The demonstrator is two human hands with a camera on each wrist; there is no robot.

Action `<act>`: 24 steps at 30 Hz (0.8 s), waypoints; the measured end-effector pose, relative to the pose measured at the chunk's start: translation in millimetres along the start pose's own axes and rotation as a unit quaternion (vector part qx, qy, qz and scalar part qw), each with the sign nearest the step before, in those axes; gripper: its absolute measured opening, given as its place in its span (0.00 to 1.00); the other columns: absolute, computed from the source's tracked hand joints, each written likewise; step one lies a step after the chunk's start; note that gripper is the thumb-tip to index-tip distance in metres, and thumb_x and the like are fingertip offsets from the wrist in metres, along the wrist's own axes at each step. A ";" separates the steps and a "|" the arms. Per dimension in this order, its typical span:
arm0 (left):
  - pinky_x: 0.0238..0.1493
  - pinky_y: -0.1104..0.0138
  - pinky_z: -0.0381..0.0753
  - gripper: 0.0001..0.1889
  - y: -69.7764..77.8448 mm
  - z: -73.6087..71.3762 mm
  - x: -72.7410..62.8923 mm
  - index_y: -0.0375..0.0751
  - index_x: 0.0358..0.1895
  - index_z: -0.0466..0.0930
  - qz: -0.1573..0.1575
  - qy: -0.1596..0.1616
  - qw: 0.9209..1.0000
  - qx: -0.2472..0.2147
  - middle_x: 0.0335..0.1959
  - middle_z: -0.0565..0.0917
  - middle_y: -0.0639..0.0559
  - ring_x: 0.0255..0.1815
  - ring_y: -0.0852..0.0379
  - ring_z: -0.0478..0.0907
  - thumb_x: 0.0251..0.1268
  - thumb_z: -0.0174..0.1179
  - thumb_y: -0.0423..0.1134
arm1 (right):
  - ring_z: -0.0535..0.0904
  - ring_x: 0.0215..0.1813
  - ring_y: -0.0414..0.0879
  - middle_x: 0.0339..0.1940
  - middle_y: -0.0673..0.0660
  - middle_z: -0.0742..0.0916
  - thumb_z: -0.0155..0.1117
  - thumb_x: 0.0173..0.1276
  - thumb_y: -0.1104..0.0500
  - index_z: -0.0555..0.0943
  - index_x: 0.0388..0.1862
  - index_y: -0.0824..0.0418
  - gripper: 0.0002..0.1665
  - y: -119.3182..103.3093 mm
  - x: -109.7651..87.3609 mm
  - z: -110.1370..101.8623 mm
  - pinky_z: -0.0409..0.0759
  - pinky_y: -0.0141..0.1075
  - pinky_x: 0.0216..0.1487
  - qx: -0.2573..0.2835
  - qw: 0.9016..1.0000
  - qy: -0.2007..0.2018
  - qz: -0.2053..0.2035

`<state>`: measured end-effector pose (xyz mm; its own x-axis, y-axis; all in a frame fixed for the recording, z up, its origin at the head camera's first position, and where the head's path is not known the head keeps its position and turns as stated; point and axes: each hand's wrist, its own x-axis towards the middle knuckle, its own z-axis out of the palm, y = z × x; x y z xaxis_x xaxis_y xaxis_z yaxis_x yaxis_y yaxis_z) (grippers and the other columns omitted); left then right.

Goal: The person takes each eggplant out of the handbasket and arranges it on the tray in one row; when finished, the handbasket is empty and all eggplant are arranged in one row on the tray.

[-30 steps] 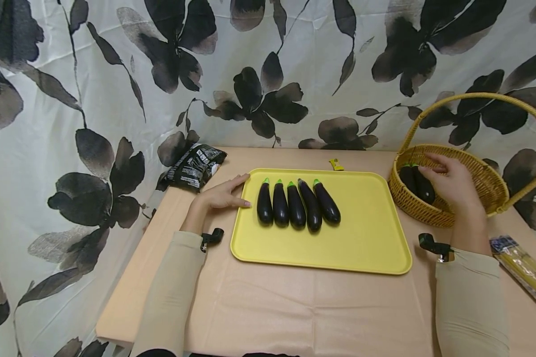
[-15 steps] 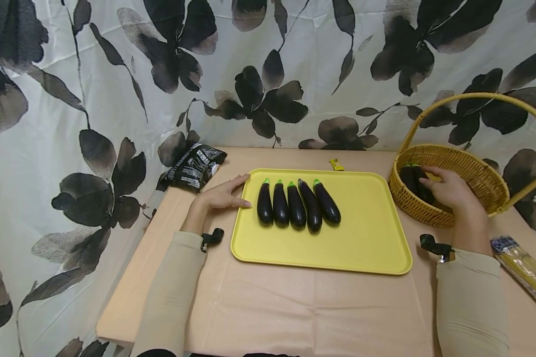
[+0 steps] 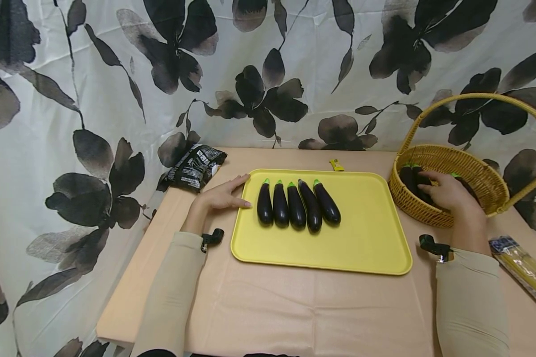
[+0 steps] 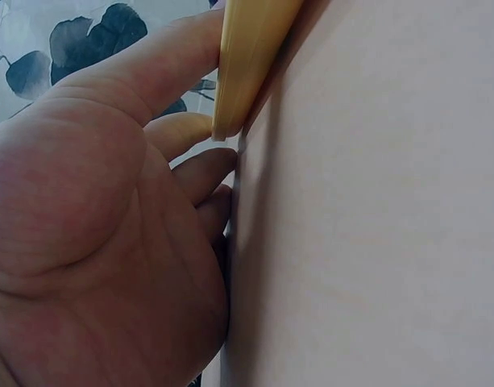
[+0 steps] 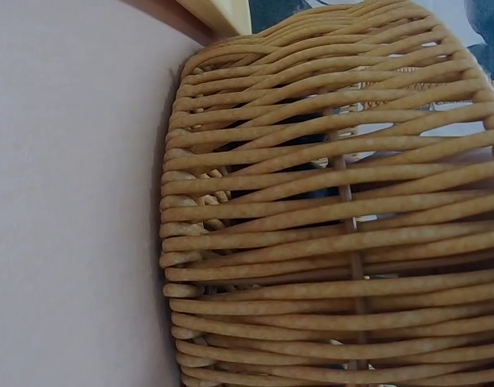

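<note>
My left hand (image 3: 223, 195) rests at the left edge of the yellow tray (image 3: 366, 238), fingers fairly straight and thumb over the rim. In the left wrist view, that hand's thumb (image 4: 166, 72) lies on the rim while the other fingers touch its side near the table. Several dark eggplants (image 3: 297, 206) lie side by side on the tray, stems away from me. My right hand (image 3: 451, 191) reaches into the wicker basket (image 3: 491, 178), fingers at two eggplants (image 3: 408, 179). Another eggplant (image 3: 466, 186) shows beyond its knuckles. What its fingertips do is hidden, and wickerwork fills the right wrist view.
A black printed packet (image 3: 194, 166) sits at the table's back left corner. Behind the tray lies a small yellow wrapper (image 3: 336, 164). A yellow packaged item (image 3: 524, 270) is at the right edge. The basket's tall handle (image 3: 487, 95) arches over its opening.
My right hand has dipped lower into the basket and shifted slightly left, bringing an eggplant on its right into sight. The left hand, tray and eggplants on it have stayed put.
</note>
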<state>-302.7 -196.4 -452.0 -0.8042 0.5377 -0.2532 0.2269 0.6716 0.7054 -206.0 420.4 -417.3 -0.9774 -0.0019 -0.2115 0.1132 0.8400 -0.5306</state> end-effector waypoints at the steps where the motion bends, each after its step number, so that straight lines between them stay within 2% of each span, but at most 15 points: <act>1: 0.87 0.48 0.33 0.58 -0.2 -0.1 0.2 0.57 0.86 0.46 0.000 0.000 1.000 0.000 0.88 0.42 0.52 0.89 0.48 0.32 0.59 0.76 0.58 | 0.48 0.78 0.84 0.78 0.83 0.57 0.44 0.86 0.47 0.55 0.83 0.67 0.38 0.1 0.1 0.0 0.51 0.79 0.71 0.000 1.000 0.000 0.001; 10: 0.87 0.48 0.33 0.58 0.4 0.2 0.0 0.57 0.86 0.47 0.006 0.001 1.000 -0.013 0.88 0.43 0.51 0.89 0.47 0.32 0.58 0.76 0.57 | 0.48 0.78 0.84 0.78 0.84 0.57 0.45 0.86 0.50 0.54 0.83 0.68 0.37 -0.5 2.3 -1.0 0.52 0.79 0.71 -0.001 1.000 -0.001 0.008; 19: 0.87 0.48 0.33 0.58 -3.0 0.1 1.8 0.57 0.86 0.46 0.003 0.000 1.000 -0.010 0.88 0.42 0.51 0.89 0.47 0.32 0.59 0.76 0.58 | 0.47 0.78 0.83 0.78 0.84 0.57 0.45 0.86 0.50 0.52 0.85 0.64 0.37 -1.8 -0.2 -3.3 0.51 0.78 0.72 0.000 1.000 0.000 0.013; 24: 0.87 0.48 0.33 0.58 -1.7 -0.4 1.6 0.59 0.86 0.46 0.000 0.000 1.000 -0.011 0.88 0.43 0.52 0.89 0.48 0.32 0.59 0.76 0.58 | 0.46 0.80 0.82 0.79 0.83 0.55 0.45 0.86 0.50 0.51 0.86 0.62 0.38 -2.8 -0.9 -4.2 0.49 0.77 0.74 0.020 1.000 0.011 0.019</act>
<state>-304.6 -196.8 -453.4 -0.8036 0.5385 -0.2534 0.2152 0.6599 0.7199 -206.2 420.3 -412.2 -0.9757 0.0416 -0.2150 0.1570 0.8170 -0.5549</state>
